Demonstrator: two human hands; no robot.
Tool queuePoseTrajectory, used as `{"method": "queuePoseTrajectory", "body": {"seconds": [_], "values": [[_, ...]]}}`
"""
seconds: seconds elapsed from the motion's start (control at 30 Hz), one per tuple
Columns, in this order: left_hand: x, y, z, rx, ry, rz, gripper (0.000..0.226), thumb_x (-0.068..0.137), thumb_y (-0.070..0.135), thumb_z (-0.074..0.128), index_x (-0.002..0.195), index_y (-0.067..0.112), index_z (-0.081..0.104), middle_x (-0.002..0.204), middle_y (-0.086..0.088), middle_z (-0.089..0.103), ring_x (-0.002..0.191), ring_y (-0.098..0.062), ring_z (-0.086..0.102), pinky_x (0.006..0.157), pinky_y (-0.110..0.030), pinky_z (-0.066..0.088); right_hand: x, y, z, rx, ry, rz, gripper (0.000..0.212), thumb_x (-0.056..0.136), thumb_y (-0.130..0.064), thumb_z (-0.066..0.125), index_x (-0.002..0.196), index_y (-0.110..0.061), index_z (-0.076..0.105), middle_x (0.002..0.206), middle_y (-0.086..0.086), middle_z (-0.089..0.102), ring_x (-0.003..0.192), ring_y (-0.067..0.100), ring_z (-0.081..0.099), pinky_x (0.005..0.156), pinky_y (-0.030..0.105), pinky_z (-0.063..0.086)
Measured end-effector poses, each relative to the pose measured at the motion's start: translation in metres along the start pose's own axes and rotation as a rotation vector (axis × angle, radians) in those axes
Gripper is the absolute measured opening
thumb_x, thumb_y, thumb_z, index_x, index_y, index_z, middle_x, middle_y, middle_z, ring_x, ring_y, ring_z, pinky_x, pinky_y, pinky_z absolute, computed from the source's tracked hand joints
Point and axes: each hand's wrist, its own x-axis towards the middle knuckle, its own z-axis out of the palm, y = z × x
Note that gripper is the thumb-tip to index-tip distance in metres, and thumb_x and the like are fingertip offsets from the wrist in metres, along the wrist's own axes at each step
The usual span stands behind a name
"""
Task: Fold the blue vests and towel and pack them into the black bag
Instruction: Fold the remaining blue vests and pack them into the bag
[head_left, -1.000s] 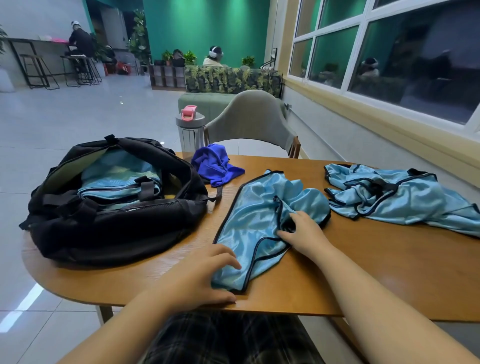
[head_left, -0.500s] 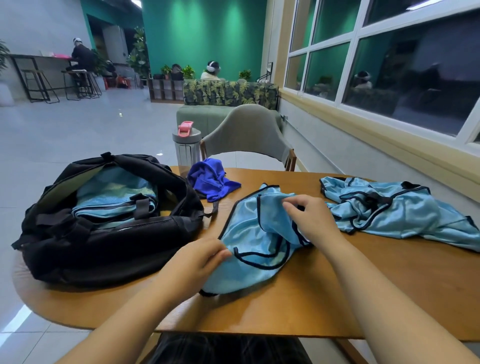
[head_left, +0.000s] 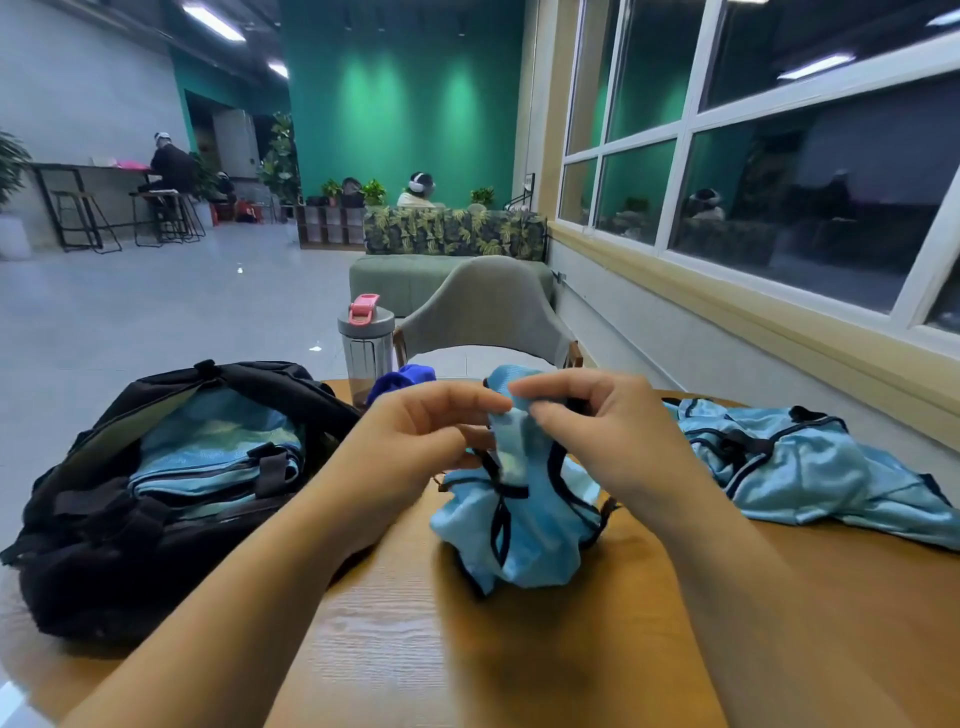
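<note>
A light blue vest (head_left: 511, 525) with dark trim is lifted at its top by both hands above the wooden table (head_left: 519, 665), while its bunched lower part rests on the tabletop; the fingers of the right hand (head_left: 613, 436) are curled, and a strip of the fabric is pinched between the thumb and the forefinger, the remaining fingers being bent loosely behind it; the fingers of the left hand (head_left: 415, 441) are curled too, their tips closed on the same strip just beside the right hand, though how much cloth is caught in the left palm cannot be told, since the picture is blurred there. Both hands are raised over the middle of the table, backs turned towards the camera, knuckles nearly meeting, and both bare forearms are stretched up from the lower edge of the view.

A black bag (head_left: 156, 499) is seen lying open on the left side of the table, with folded light blue cloth already inside it; a second blue vest (head_left: 810, 467) is spread, crumpled, on the right side of the table, apart from the hands; a dark blue towel (head_left: 402, 378) is partly hidden behind the left hand, just beside a clear bottle (head_left: 365, 348) with a pink cap; a grey chair (head_left: 488, 312) is placed at the far edge of the table.
</note>
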Motion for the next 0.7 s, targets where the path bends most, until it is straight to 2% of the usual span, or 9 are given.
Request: {"method": "queuePoseTrajectory", "body": {"seconds": [0.07, 0.1, 0.17, 0.23, 0.33, 0.43, 0.5, 0.6, 0.7], "values": [[-0.001, -0.002, 0.004, 0.163, -0.001, 0.109, 0.05, 0.082, -0.024, 0.044, 0.099, 0.016, 0.07, 0.095, -0.003, 0.074, 0.092, -0.015, 0.07, 0.077, -0.022, 0.055, -0.002, 0.003, 0.003, 0.034, 0.017, -0.002, 0.031, 0.088, -0.008, 0.061, 0.088, -0.036, 0.072, 0.087, -0.007, 0.073, 0.083, 0.02, 0.067, 0.073, 0.032, 0.057], [-0.001, -0.004, 0.006, 0.245, 0.018, 0.152, 0.045, 0.082, -0.02, 0.052, 0.1, 0.018, 0.07, 0.095, -0.001, 0.074, 0.093, -0.012, 0.07, 0.079, -0.021, 0.055, -0.003, 0.006, 0.004, 0.052, 0.026, 0.003, 0.033, 0.088, -0.005, 0.06, 0.088, -0.036, 0.072, 0.085, -0.006, 0.073, 0.082, 0.024, 0.067, 0.071, 0.033, 0.057], [-0.001, -0.008, 0.011, 0.396, 0.06, 0.222, 0.033, 0.081, -0.006, 0.067, 0.097, 0.023, 0.07, 0.09, 0.004, 0.074, 0.087, -0.005, 0.069, 0.078, -0.017, 0.054, -0.006, 0.012, 0.007, 0.084, 0.018, 0.026, 0.038, 0.088, -0.001, 0.057, 0.089, -0.036, 0.073, 0.09, -0.008, 0.073, 0.085, 0.02, 0.068, 0.076, 0.03, 0.058], [0.0, -0.013, 0.012, 0.537, 0.11, 0.307, 0.024, 0.079, 0.005, 0.073, 0.09, 0.026, 0.07, 0.084, 0.009, 0.071, 0.079, -0.002, 0.066, 0.071, -0.011, 0.051, -0.009, 0.016, 0.01, 0.12, -0.018, 0.048, 0.044, 0.089, 0.001, 0.053, 0.091, -0.038, 0.073, 0.099, -0.011, 0.072, 0.094, 0.012, 0.067, 0.085, 0.034, 0.057], [0.002, -0.018, 0.011, 0.711, 0.177, 0.443, 0.005, 0.083, 0.024, 0.069, 0.084, 0.022, 0.064, 0.091, 0.007, 0.057, 0.085, -0.005, 0.056, 0.076, -0.011, 0.043, -0.012, 0.02, 0.013, 0.176, -0.073, 0.08, 0.046, 0.092, 0.002, 0.046, 0.105, -0.033, 0.073, 0.106, -0.008, 0.071, 0.099, 0.014, 0.067, 0.087, 0.039, 0.057], [0.003, -0.014, 0.01, 0.792, 0.219, 0.52, 0.012, 0.086, 0.031, 0.051, 0.082, 0.02, 0.052, 0.106, 0.009, 0.051, 0.104, -0.01, 0.048, 0.089, -0.018, 0.037, -0.014, 0.022, 0.014, 0.199, -0.065, 0.095, 0.049, 0.09, 0.004, 0.045, 0.105, -0.036, 0.071, 0.104, -0.005, 0.071, 0.095, 0.023, 0.067, 0.085, 0.046, 0.056], [0.003, -0.006, 0.011, 0.783, 0.193, 0.545, 0.009, 0.086, 0.03, 0.045, 0.082, 0.022, 0.046, 0.092, 0.009, 0.055, 0.09, -0.008, 0.05, 0.079, -0.02, 0.04, -0.015, 0.024, 0.013, 0.185, -0.079, 0.089, 0.05, 0.09, 0.004, 0.048, 0.105, -0.039, 0.07, 0.103, -0.005, 0.071, 0.095, 0.027, 0.067, 0.084, 0.049, 0.056], [0.003, 0.0, 0.012, 0.799, 0.168, 0.521, 0.004, 0.091, 0.029, 0.045, 0.093, 0.027, 0.042, 0.074, 0.013, 0.048, 0.072, -0.006, 0.047, 0.064, -0.018, 0.039, -0.014, 0.022, 0.013, 0.227, -0.117, 0.059, 0.044, 0.091, 0.002, 0.054, 0.113, -0.033, 0.068, 0.105, -0.004, 0.071, 0.096, 0.017, 0.068, 0.084, 0.04, 0.058], [0.007, -0.006, 0.011, 0.831, 0.09, 0.48, 0.021, 0.095, 0.022, 0.044, 0.115, 0.022, 0.048, 0.084, 0.017, 0.045, 0.079, 0.003, 0.048, 0.073, -0.007, 0.038, -0.014, 0.02, 0.013, 0.265, -0.08, 0.019, 0.038, 0.09, 0.0, 0.059, 0.109, -0.032, 0.068, 0.102, -0.007, 0.072, 0.096, 0.01, 0.068, 0.08, 0.027, 0.057]]}}
